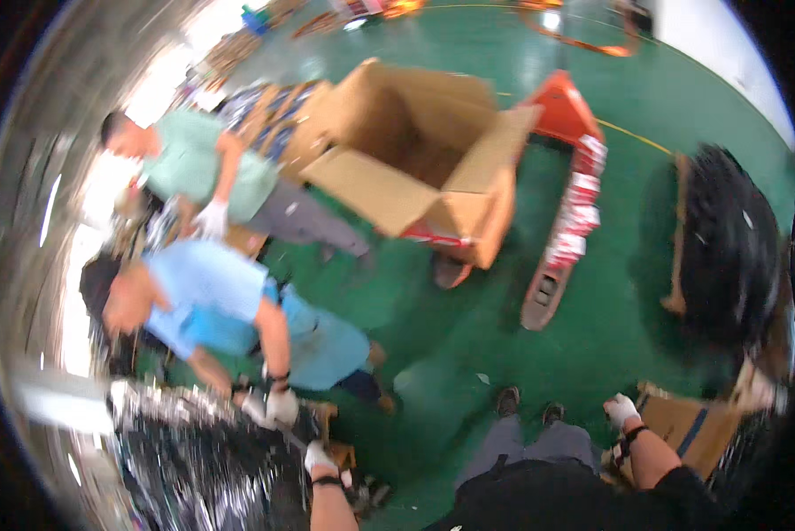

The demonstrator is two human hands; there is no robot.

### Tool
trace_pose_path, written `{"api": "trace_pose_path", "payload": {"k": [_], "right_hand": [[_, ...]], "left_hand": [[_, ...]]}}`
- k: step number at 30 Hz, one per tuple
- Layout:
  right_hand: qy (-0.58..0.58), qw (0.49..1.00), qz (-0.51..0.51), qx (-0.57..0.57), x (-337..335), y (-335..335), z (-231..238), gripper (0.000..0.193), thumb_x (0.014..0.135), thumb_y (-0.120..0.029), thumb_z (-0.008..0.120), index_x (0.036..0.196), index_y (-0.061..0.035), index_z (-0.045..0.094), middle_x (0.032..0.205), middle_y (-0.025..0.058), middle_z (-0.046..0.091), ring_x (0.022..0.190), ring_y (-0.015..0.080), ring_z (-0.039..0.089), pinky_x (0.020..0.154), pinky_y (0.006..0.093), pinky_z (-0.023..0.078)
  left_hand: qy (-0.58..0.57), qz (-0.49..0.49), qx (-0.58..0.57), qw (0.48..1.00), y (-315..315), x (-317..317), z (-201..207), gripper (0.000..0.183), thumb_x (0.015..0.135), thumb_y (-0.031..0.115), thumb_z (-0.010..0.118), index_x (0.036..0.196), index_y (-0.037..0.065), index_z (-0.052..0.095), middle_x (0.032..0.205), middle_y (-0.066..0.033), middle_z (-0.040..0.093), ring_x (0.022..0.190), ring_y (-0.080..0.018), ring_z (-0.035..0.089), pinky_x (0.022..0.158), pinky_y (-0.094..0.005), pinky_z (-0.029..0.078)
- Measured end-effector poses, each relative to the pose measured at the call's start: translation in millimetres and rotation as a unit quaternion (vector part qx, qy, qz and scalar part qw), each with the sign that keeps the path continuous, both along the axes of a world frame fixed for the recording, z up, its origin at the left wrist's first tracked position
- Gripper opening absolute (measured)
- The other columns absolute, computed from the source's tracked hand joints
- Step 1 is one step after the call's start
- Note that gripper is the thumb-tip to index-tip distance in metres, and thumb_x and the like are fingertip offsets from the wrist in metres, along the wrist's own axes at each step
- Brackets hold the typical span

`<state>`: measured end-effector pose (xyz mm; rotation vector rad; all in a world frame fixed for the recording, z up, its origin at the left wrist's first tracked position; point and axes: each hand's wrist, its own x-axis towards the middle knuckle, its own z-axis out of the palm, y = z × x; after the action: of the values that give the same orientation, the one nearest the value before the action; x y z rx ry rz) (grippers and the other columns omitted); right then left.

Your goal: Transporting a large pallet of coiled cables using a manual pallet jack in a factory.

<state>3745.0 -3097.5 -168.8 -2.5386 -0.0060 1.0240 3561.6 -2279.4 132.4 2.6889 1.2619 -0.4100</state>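
Nearest the camera, at six o'clock, is the wearer's own black-shirted torso (539, 497), with grey trousers (564, 448) just beyond it over the green floor (442, 354).

Between seven and eight o'clock lies a large bundle in glossy black plastic wrap (207, 469), apparently the thing being worked on. A co-worker in a light-blue shirt (207, 274) leans over it from nine o'clock. The step in hand looks like shared handling at the bundle's upper edge, where a thin greyish strip (295, 439) runs from the co-worker's white glove (282, 406) toward the wearer. The next move seems to call for a steady grip there, timed with the co-worker.

Of the wearer's hands, the white-gloved left hand (320, 457), at seven o'clock, is at the strip's near end; blur hides whether its fingers close on it. The white-gloved right hand (622, 410), at four o'clock, appears partly curled just beside a brown cardboard carton with dark stripes (707, 434); I cannot tell whether it touches or holds anything.
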Motion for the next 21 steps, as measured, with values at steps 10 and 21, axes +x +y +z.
{"api": "trace_pose_path", "payload": {"k": [10, 21], "right_hand": [[0.063, 0.995, 0.065, 0.049, 204, 144, 56, 0.03, 0.093, -0.027, 0.069, 0.109, -0.0038, 0.079, 0.109, 0.0214, 0.081, 0.104, 0.0372, 0.078, 0.092, 0.0442, 0.059], [-0.168, 0.782, 0.599, 0.037, 372, 359, 135, 0.03, 0.1, -0.025, 0.059, 0.094, -0.0059, 0.081, 0.099, 0.0206, 0.079, 0.092, 0.0415, 0.078, 0.083, 0.0526, 0.062]], "left_hand": [[-0.444, 0.482, 0.04, 0.754, 52, 52, -38, 0.042, 0.086, 0.025, 0.075, 0.117, -0.003, 0.068, 0.105, -0.0225, 0.077, 0.093, -0.0404, 0.074, 0.087, -0.0493, 0.057], [-0.306, 0.317, 0.063, 0.895, -88, 72, -27, 0.06, 0.095, 0.037, 0.068, 0.147, 0.008, 0.061, 0.151, -0.0194, 0.062, 0.138, -0.0406, 0.06, 0.116, -0.0489, 0.05]]}}
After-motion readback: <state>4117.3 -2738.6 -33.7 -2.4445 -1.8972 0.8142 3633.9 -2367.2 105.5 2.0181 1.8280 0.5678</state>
